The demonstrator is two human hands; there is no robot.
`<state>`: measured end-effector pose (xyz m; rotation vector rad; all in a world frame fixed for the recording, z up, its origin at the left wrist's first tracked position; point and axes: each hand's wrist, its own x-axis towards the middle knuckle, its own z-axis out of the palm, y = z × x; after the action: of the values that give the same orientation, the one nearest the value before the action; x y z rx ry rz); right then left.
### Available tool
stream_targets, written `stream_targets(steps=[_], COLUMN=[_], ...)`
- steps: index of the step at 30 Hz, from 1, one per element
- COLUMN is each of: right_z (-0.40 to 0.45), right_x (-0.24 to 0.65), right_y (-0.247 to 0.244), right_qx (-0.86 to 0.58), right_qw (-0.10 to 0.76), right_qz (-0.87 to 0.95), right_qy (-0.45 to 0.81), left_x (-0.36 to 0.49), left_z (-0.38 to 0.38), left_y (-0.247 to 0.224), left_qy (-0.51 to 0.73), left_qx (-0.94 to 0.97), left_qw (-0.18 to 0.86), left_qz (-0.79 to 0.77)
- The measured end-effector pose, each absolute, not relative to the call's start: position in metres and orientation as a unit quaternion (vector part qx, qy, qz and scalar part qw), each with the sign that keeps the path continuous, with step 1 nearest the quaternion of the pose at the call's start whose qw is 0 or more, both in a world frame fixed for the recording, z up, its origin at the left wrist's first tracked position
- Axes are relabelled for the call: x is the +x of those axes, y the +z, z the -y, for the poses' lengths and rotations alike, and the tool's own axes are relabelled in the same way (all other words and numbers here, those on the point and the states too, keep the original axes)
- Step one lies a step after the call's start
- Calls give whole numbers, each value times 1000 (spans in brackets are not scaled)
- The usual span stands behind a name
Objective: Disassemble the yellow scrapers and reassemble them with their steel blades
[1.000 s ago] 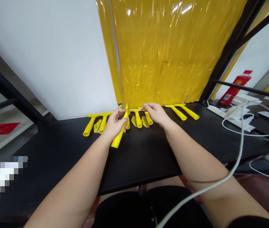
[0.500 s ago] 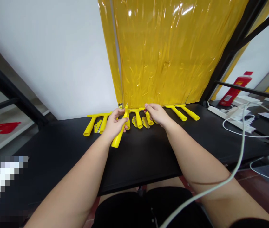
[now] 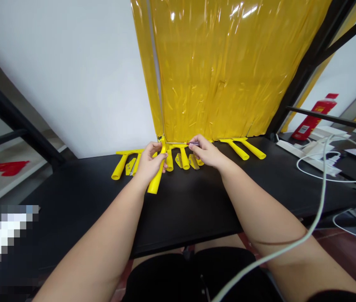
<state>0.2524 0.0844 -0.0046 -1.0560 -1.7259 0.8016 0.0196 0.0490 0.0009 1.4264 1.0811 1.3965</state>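
Observation:
My left hand [image 3: 150, 162] is shut around a yellow plastic scraper handle [image 3: 156, 181], whose head stands up at the curtain's foot. My right hand [image 3: 205, 152] pinches a small screwdriver [image 3: 178, 143] with a thin metal shaft, its tip reaching the head of that scraper. The contact point is too small to make out. Several more yellow T-shaped scrapers [image 3: 119, 166] lie on the black table [image 3: 184, 209] on both sides of my hands. Small metal-and-yellow blade pieces [image 3: 193, 161] lie among them, just below my right hand.
A shiny yellow plastic curtain [image 3: 218, 71] hangs behind the table. To the right are a white power strip [image 3: 304, 154], white cables and a red bottle [image 3: 315, 117]. A white cable [image 3: 318, 209] runs over my right forearm. Black metal frame bars [image 3: 332, 115] stand at the right.
My right hand has shifted slightly left, and the screwdriver's dark handle end now shows beyond its fingertips. The held scraper has turned slightly more upright.

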Motion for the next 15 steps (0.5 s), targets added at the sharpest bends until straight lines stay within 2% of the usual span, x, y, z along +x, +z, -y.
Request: stream_targets(steps=[9,15], right_z=[-78,-78], right_x=[252,253], right_y=[-3,-3], right_qx=[-413,-455], right_qw=[467,443], right_qz=[717,708], right_qy=[312,307], left_x=[20,21], left_z=[-48,-46], left_y=[1,1], left_qy=[553,556], left_qx=[574,570], left_qw=[423,435], left_qz=[-431,-420])
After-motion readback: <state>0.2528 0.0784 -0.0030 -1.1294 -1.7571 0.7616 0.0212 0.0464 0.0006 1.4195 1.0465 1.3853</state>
